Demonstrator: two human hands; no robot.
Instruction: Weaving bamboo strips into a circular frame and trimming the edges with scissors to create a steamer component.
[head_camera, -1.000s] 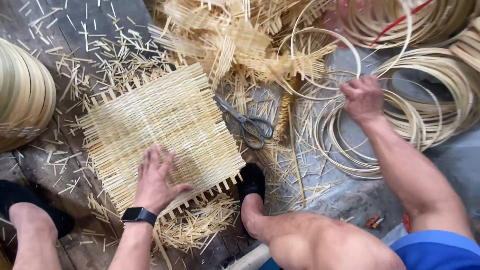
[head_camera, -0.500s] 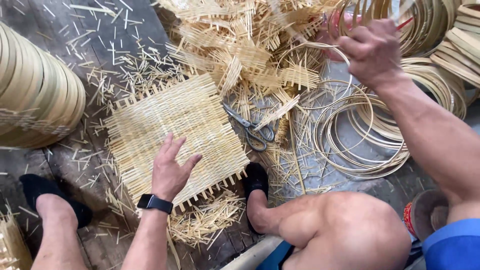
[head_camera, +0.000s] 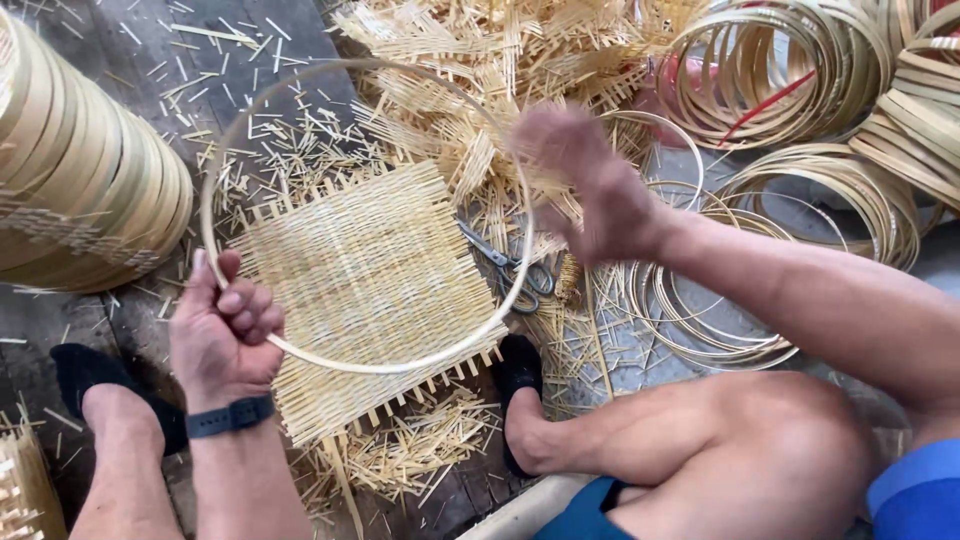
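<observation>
The left hand (head_camera: 228, 335) grips a thin bamboo hoop (head_camera: 365, 215) by its lower left rim, holding it over the woven mat (head_camera: 370, 285) on the floor. The right hand (head_camera: 590, 185), blurred, is at the hoop's right rim; whether it grips I cannot tell. The step looks like fitting hoop to mat; next it must be centred and lowered. Half a second ago the left hand lay flat on the mat and the right reached among the coils (head_camera: 790, 70).

1. A basket-weaving workshop, worked at floor level.
2. Left of the left hand (head_camera: 228, 335) lies a stack of finished bamboo rims (head_camera: 85, 170).
3. Beyond the right hand (head_camera: 590, 185) lie coiled bamboo hoops (head_camera: 790, 70) and heaped woven offcuts (head_camera: 500, 60).
4. Between the hands, scissors (head_camera: 515, 270) lie among splinters on the dark floor (head_camera: 150, 40).
</observation>
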